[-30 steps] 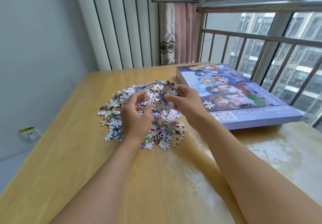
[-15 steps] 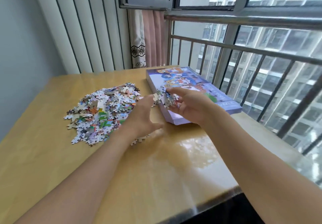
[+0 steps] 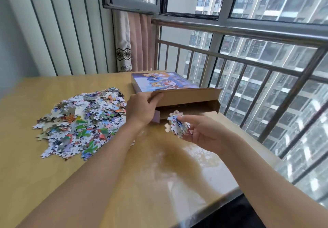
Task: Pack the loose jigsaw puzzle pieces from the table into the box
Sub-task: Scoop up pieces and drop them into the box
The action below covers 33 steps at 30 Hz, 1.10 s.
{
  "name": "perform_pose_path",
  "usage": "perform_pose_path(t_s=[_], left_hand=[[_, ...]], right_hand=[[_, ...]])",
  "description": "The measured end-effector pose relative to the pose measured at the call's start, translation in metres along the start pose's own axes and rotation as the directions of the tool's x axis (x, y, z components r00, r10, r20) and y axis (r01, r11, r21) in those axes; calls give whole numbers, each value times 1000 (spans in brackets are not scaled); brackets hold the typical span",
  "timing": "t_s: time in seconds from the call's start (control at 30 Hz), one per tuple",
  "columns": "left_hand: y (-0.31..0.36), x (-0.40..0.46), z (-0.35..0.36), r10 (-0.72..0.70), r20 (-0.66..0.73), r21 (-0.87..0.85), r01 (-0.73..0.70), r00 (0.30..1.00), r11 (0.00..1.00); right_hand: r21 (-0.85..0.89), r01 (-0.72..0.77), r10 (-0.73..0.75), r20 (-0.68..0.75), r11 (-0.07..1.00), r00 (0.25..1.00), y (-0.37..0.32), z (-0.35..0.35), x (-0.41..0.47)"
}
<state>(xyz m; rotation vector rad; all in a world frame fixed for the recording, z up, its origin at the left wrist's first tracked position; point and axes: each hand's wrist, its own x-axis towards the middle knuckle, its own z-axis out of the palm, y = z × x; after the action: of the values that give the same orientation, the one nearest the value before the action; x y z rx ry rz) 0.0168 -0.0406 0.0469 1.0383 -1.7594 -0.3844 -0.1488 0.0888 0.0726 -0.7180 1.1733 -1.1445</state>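
Box lid lifted, pieces in hand
The left hand (image 3: 142, 108) raised the box lid (image 3: 186, 95); the right hand (image 3: 204, 133) gripped a clump of puzzle pieces (image 3: 177, 125).

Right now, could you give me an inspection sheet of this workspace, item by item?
Surface: wooden table, glossy, with window glare toward its right edge.
Job's things: box at the far side, its near flap raised; pile of loose pieces to its left; handful of pieces held in front of the opening.
Clutter: nothing seen.
Grips: left hand holds the flap up; right hand grips the handful.
Cables: nothing seen.
Surroundings: metal railing and windows at right, curtain behind, ribbed wall panels at left.
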Motion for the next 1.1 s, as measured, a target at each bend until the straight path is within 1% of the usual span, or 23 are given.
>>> perform_pose_path(t_s=[0.03,0.1,0.2,0.3,0.4,0.53,0.6,0.63,0.7,0.73,0.8,0.87,0.93,0.97,1.0,1.03,1.07,1.1], left_hand=[[1,5,-2,-8,-6,-15,8,1000,1000],[4,13,-6,-31,-31,-48,30,999,998],[8,19,-13,-48,-52,-69,45,997,997],[12,18,-15,-47,-7,-73,47,999,996],[18,17,-16,-38,-10,-99,37,999,994],[26,16,-16,-58,-21,-105,55,998,993],[27,16,-15,-76,-21,-116,74,997,990],[27,16,-14,-84,-16,-130,82,996,988],[27,15,-12,-102,-3,-169,100,995,981],[28,16,-12,-111,-7,-184,108,994,977],[28,18,-13,-139,-12,-214,133,990,968],[28,20,-15,-160,-7,-235,154,987,960],[28,20,-15,-164,3,-240,160,986,958],[28,20,-16,-161,5,-235,158,987,959],[29,19,-16,-163,6,-227,160,987,961],[30,18,-16,-163,3,-213,160,987,964],[31,18,-16,-161,1,-202,158,987,967],[31,17,-16,-158,-2,-197,155,987,968]], right_hand=[[29,-25,27,-57,999,998,-2,1,5],[54,-31,38,-136,998,990,-11,2,14],[-3,-16,15,-232,1000,973,-26,4,30],[-44,-10,-5,-329,999,944,-37,7,41],[-38,44,-55,-403,998,914,-45,11,49],[-2,115,-99,-526,993,845,-48,20,61],[56,178,-113,-581,982,806,-49,27,70],[124,213,-97,-601,969,793,-50,31,75],[293,262,-26,-620,919,784,-54,40,79],[330,280,-21,-613,901,790,-58,45,80],[328,327,-80,-587,886,806,-64,49,78],[384,359,-134,-501,851,855,-70,46,74],[418,332,-149,-412,846,899,-73,38,68],[390,317,-153,-397,865,905,-74,33,67],[316,304,-162,-405,899,900,-73,27,65],[195,289,-186,-421,937,888,-71,21,63],[20,267,-233,-431,964,872,-68,15,60],[-212,248,-315,-399,945,861,-63,9,55]])
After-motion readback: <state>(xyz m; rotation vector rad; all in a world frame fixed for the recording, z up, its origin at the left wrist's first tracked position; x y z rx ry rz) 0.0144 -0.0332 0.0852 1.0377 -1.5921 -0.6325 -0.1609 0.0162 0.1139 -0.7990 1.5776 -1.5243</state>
